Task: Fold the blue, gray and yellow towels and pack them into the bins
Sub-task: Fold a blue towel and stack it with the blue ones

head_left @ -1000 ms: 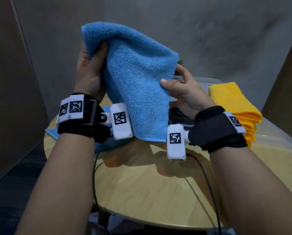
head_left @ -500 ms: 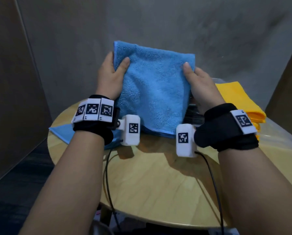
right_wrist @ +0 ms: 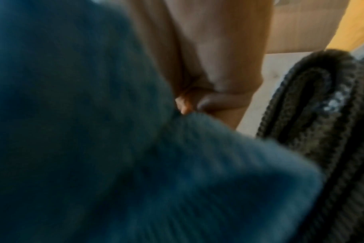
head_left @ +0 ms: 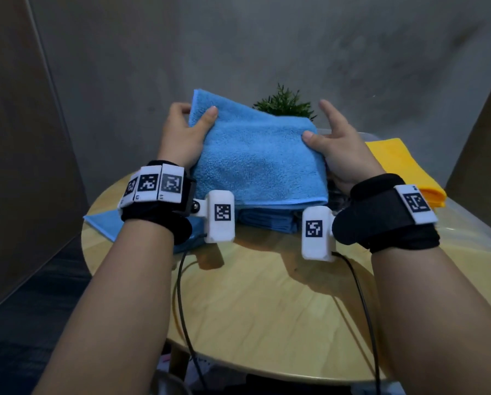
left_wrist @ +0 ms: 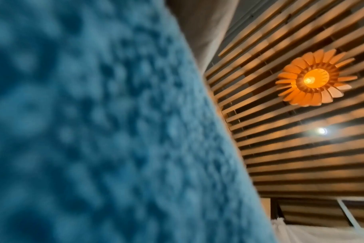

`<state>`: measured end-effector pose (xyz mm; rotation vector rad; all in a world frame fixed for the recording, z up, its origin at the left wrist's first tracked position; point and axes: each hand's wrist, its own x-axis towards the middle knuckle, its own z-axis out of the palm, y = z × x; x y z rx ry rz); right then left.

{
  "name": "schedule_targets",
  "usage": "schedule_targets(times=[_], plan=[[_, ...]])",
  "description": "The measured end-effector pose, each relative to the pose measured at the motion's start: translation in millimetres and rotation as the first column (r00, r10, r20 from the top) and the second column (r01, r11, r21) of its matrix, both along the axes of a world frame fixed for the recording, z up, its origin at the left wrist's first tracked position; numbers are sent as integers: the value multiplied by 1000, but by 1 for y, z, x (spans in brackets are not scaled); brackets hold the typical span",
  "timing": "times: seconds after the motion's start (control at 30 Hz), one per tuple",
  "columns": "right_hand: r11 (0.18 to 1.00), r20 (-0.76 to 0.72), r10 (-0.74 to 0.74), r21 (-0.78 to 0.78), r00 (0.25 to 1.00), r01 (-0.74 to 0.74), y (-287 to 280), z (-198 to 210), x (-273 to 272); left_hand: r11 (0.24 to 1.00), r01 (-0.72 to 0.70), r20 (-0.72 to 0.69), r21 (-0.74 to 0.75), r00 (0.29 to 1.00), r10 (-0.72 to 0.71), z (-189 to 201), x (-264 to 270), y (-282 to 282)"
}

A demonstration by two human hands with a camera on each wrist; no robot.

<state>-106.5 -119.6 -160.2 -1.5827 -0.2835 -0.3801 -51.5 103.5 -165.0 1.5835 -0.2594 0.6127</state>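
A folded blue towel (head_left: pixel 255 161) is held flat between both hands over the back of the round table (head_left: pixel 267 303). My left hand (head_left: pixel 188 124) pinches its far left corner, thumb on top. My right hand (head_left: pixel 328 132) holds the right edge with the thumb on top and the index finger raised. Under it lies a stack of folded blue towels (head_left: pixel 267 220). Blurred blue towel (left_wrist: pixel 94 131) fills the left wrist view. In the right wrist view, blue towel (right_wrist: pixel 94 148) sits next to folded gray towels (right_wrist: pixel 326 115). Folded yellow towels (head_left: pixel 403 166) lie at the right.
A clear plastic bin (head_left: pixel 472 232) holds the yellow stack at the right. Another blue towel (head_left: pixel 107 220) lies flat at the table's left edge. A small green plant (head_left: pixel 284 102) stands behind the towels. Two black cables (head_left: pixel 181 295) hang over the near edge.
The blue towel has come down from upright in the air to nearly flat over the blue stack. Both hands lowered and moved apart along its top edge; the plant now shows behind.
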Motion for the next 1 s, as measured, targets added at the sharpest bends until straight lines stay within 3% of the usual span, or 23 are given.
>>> schedule_targets(times=[0.07, 0.13, 0.2, 0.27, 0.37, 0.47, 0.63, 0.73, 0.9, 1.0], plan=[[995, 14, -90, -29, 996, 91, -1, 1, 1, 982, 129, -85, -138, 986, -141, 2, -6, -1], [964, 70, -254, -59, 965, 258, -3, 2, 2, 901, 335, -91, -275, 924, -371, 5, -12, 3], [945, 90, -328, 32, 940, 326, -7, 3, 3, 817, 513, -102, -262, 827, -553, 5, -16, 10], [946, 40, -270, 198, 962, 257, -7, 4, -1, 801, 585, -150, -125, 787, -598, 1, -15, 12], [957, 8, -12, 291, 1000, 9, -14, 6, -7, 882, 466, -122, -66, 874, -471, -2, -10, 5], [979, -16, 166, 119, 986, -163, -25, 6, -8, 912, 379, 18, -159, 924, -381, 0, -3, 9], [998, 130, 18, 61, 991, -26, -26, 8, -2, 907, 409, 238, -95, 894, -379, 3, -4, 8], [996, 237, -91, -2, 967, 94, -24, 7, 0, 936, 352, 303, -22, 894, -329, 5, -6, 6], [974, 418, -218, 37, 882, 223, -18, 9, -5, 944, 279, 241, 176, 918, -316, 5, -10, 0], [969, 489, -232, 45, 841, 241, -21, 10, -6, 940, 119, 212, 320, 958, -194, 5, -7, -4]])
